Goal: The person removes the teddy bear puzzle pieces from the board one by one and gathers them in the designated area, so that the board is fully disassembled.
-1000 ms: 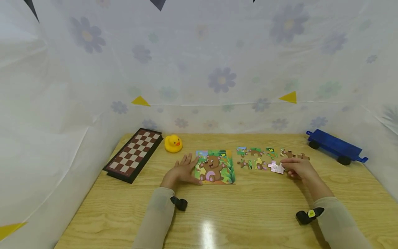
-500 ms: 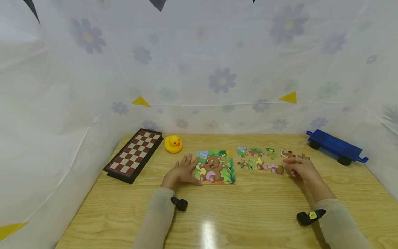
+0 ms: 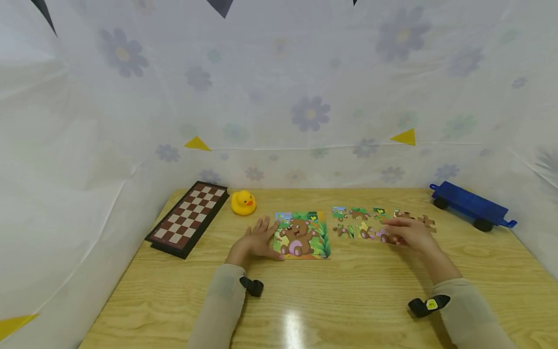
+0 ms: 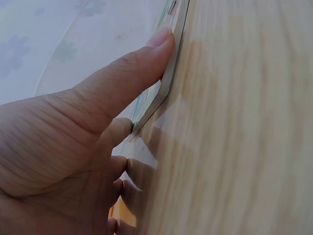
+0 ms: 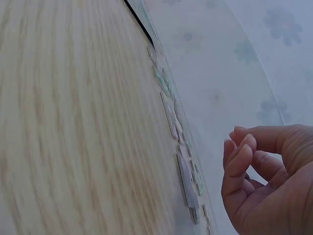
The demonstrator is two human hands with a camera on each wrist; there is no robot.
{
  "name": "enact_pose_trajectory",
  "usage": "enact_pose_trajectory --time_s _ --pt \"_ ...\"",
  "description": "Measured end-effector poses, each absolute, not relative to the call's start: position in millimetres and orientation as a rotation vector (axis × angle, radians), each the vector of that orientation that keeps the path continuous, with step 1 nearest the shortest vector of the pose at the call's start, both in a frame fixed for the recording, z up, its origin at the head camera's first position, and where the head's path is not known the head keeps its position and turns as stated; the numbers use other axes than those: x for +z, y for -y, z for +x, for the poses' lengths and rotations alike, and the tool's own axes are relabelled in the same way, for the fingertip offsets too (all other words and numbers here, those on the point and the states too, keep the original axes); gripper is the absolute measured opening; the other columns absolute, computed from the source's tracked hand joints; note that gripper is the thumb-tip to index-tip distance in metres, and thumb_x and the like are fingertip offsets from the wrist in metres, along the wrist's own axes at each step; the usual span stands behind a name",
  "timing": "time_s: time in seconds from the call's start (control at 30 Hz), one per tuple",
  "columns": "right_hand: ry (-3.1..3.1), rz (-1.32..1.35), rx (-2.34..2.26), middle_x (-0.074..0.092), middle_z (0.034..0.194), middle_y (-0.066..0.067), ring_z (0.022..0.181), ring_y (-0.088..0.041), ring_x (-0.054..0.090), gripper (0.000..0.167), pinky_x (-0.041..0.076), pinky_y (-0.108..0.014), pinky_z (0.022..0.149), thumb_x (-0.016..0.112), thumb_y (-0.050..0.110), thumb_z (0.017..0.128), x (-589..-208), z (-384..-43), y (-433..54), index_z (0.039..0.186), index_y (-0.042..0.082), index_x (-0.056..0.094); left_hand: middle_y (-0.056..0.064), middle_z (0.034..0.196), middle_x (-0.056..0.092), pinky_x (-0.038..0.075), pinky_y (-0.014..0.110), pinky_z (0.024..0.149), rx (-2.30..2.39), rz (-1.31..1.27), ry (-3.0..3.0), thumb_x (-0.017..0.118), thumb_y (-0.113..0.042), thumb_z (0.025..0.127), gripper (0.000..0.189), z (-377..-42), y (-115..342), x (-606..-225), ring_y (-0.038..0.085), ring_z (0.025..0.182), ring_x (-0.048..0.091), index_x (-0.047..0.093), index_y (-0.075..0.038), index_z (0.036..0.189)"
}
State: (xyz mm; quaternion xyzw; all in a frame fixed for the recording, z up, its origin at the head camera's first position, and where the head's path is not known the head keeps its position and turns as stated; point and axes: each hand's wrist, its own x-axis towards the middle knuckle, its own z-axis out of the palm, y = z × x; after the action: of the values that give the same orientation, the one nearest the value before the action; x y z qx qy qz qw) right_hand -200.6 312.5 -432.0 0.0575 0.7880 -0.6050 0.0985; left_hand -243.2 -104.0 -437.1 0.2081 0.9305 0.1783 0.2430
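Note:
A square picture board (image 3: 305, 235) showing a brown bear lies flat on the wooden table. My left hand (image 3: 257, 240) rests along its left side, fingers spread; in the left wrist view the thumb (image 4: 151, 56) lies on the board's near edge. To the right, several loose jigsaw pieces (image 3: 343, 230) lie in two rough rows. Over the near row hovers my right hand (image 3: 414, 236), partly covering a brown and pink jigsaw piece (image 3: 383, 236). In the right wrist view its fingers (image 5: 237, 169) curve loosely toward the thumb, with nothing between them.
A folded chessboard (image 3: 189, 213) sits at the left edge of the table (image 3: 340, 300). Behind my left hand is a yellow rubber duck (image 3: 243, 202). A blue toy trailer (image 3: 472, 203) stands at the back right. White flowered cloth (image 3: 279, 97) encloses the back and sides.
The jigsaw piece at my right fingertips, whitish with glare at first, now lies flat with its picture showing, let go. My right hand then shifted left over it. My left hand stayed put.

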Motion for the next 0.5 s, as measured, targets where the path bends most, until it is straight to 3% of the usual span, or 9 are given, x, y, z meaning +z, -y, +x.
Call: enact_pose_trajectory --time_s 0.23,0.37,0.5 --pt "-2.342 0.048 -1.735 0.061 0.078 0.001 0.058 -0.007 0.052 0.048 0.05 -0.026 0.057 0.059 0.014 0.094 -429 -204 -289 0.132 -0.014 0.045 0.017 0.157 -0.01 -0.003 0.06 0.11 0.49 0.563 -2.541 0.073 -0.052 0.077 0.107 -245 104 -439 0.034 0.143 -0.011 0.008 -0.017 0.154" --pt "-2.328 0.009 -1.71 0.062 0.083 0.002 0.059 -0.007 0.05 0.049 0.049 -0.027 0.058 0.059 0.016 0.094 -429 -204 -275 0.132 -0.012 0.046 0.017 0.157 -0.01 -0.002 0.06 0.11 0.486 0.565 -2.539 0.072 -0.052 0.077 0.107 -245 104 -439 0.034 0.143 -0.011 0.007 -0.017 0.154" --pt "-2.318 -0.061 -1.686 0.059 0.078 0.001 0.059 -0.009 0.049 0.046 0.048 -0.027 0.057 0.059 0.015 0.094 -433 -207 -259 0.129 -0.012 0.049 0.017 0.157 -0.01 -0.002 0.06 0.11 0.479 0.562 -2.54 0.072 -0.053 0.077 0.107 -244 104 -438 0.034 0.143 -0.011 0.008 -0.017 0.154"
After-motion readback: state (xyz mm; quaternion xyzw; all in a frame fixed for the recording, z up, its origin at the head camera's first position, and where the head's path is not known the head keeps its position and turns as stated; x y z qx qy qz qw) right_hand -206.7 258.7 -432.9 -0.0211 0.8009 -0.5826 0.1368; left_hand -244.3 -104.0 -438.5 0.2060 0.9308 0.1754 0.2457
